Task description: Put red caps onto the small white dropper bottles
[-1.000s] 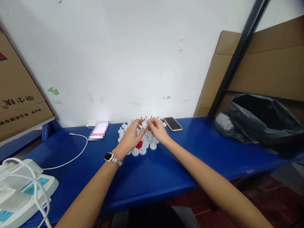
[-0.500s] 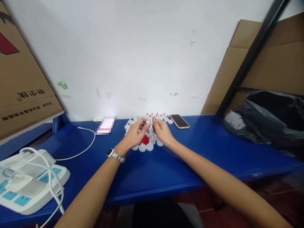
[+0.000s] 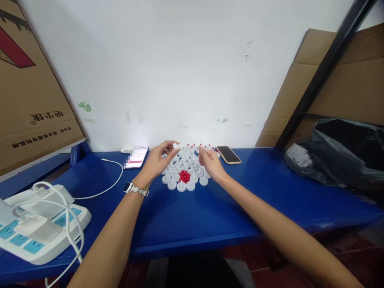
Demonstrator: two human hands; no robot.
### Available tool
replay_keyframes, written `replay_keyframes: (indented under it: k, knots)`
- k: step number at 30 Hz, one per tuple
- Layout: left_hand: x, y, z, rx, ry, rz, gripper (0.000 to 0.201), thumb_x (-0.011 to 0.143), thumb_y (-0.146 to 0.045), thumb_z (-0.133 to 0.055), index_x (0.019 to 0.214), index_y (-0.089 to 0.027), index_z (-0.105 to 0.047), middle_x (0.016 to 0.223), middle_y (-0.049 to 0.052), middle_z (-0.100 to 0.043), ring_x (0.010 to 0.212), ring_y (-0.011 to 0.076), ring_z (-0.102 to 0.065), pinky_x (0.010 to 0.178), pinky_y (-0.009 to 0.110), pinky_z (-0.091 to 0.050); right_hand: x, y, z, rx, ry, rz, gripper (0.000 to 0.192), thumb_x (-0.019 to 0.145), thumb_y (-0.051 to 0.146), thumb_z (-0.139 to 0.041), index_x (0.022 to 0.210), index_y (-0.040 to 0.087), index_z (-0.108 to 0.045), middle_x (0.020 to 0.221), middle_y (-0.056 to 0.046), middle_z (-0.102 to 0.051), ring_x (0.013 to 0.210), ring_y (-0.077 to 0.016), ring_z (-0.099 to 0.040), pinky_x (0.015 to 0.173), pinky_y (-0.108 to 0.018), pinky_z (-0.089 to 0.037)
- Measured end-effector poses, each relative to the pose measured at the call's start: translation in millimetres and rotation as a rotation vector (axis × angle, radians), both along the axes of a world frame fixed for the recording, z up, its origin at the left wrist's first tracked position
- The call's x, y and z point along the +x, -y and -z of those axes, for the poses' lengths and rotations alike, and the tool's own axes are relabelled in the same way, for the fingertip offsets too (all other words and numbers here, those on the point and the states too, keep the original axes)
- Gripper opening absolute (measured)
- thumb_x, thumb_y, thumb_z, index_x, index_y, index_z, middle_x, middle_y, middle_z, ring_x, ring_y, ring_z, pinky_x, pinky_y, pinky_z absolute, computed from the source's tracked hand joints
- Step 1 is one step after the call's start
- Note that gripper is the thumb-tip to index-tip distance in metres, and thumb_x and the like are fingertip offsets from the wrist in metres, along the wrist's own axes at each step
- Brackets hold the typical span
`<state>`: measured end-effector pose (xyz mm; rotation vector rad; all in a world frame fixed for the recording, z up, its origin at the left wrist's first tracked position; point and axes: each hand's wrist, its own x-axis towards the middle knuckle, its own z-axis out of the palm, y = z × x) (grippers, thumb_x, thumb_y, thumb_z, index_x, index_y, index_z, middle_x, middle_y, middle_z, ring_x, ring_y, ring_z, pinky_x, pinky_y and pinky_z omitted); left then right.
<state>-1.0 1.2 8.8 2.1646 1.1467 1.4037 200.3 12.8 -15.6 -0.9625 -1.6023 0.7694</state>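
My left hand (image 3: 160, 160), wearing a watch on its wrist, pinches a white nozzle cap (image 3: 178, 146) between thumb and fingers, the narrow spout turned to the right. My right hand (image 3: 210, 163) is closed in a pinch to the right of it, a short gap away. Whatever its fingertips hold is hidden. Below and between both hands, several white nozzle caps (image 3: 181, 186) stand spout-up on the blue table. A pile of small red tips (image 3: 184, 176) lies among them. At the back, several nozzle caps carry red tips (image 3: 201, 145) on their spouts.
Right of the caps lies a dark-screened phone (image 3: 229, 155); a lit phone (image 3: 136, 157) lies to the left. A white power strip (image 3: 57, 224) with cables fills the table's left front. Cardboard boxes (image 3: 39, 88) and a black plastic bag (image 3: 327, 148) flank the blue table (image 3: 192, 224).
My hands have moved apart: the left went left and up with the white nozzle cap, the right slightly right. More of the caps and red tips shows between them.
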Motion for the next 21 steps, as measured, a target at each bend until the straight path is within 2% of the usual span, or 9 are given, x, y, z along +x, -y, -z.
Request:
replay_keyframes:
  k: [4,7,10,13,17,19,21]
  knots:
    - [0,0,1.3,-0.033,-0.122,0.005,0.031,0.088,-0.039,-0.063,0.114,-0.021,-0.063,0.103,0.005,-0.069,0.087,0.0167,-0.064,0.078,0.031,-0.052,-3,10,1.9,0.19,0.414,-0.018,0.037,0.093,0.044,-0.047,0.066,0.02,-0.044,0.064,0.002,-0.05,0.062,-0.0125,-0.044,0.06,-0.026,-0.031]
    - [0,0,3.2,-0.039,-0.142,-0.007,0.029,0.087,-0.035,-0.063,0.112,-0.022,-0.063,0.106,0.005,-0.069,0.089,0.0169,-0.064,0.08,0.032,-0.052,-4,13,2.4,0.188,0.49,-0.036,0.026,0.093,0.038,-0.049,0.077,0.019,-0.056,0.077,0.0,-0.061,0.069,-0.0133,-0.051,0.066,-0.027,-0.035]
    - [0,-1,5.1,-0.029,-0.165,0.006,0.029,0.086,-0.035,-0.064,0.112,-0.022,-0.063,0.108,0.004,-0.069,0.091,0.0175,-0.064,0.081,0.033,-0.052,1,10,0.9,0.121,0.365,-0.05,0.026,0.096,0.04,-0.045,0.09,0.019,-0.061,0.082,-0.001,-0.065,0.073,-0.0144,-0.056,0.069,-0.027,-0.039]
    - [7,1,7.9,-0.023,-0.183,0.024,0.031,0.085,-0.038,-0.066,0.112,-0.023,-0.063,0.107,0.004,-0.07,0.09,0.0178,-0.064,0.08,0.033,-0.052,6,2,-0.6,0.079,0.162,-0.1,0.028,0.094,0.045,-0.049,0.097,0.019,-0.06,0.077,-0.001,-0.065,0.072,-0.0149,-0.058,0.068,-0.027,-0.042]
    - [29,4,7.8,-0.033,-0.171,0.038,0.034,0.085,-0.041,-0.066,0.113,-0.023,-0.062,0.107,0.005,-0.07,0.083,0.0171,-0.064,0.074,0.031,-0.052,14,-8,-5.9,0.074,-0.078,-0.17,0.029,0.084,0.047,-0.064,0.09,0.018,-0.059,0.072,0.0,-0.065,0.069,-0.0149,-0.061,0.067,-0.027,-0.045]
    - [41,2,4.9,-0.026,-0.161,0.047,0.038,0.085,-0.042,-0.066,0.117,-0.023,-0.06,0.108,0.005,-0.07,0.085,0.0179,-0.065,0.074,0.031,-0.051,22,-13,-10.7,0.085,-0.145,-0.141,0.029,0.081,0.046,-0.067,0.084,0.018,-0.059,0.071,-0.001,-0.065,0.067,-0.0149,-0.061,0.066,-0.027,-0.046]
    - [51,-4,1.5,-0.014,-0.174,0.046,0.043,0.085,-0.042,-0.066,0.122,-0.023,-0.056,0.109,0.006,-0.071,0.088,0.0194,-0.065,0.074,0.032,-0.051,34,-20,-14.5,0.104,-0.17,-0.049,0.028,0.08,0.045,-0.067,0.083,0.018,-0.059,0.071,-0.002,-0.065,0.065,-0.0149,-0.061,0.064,-0.027,-0.046]
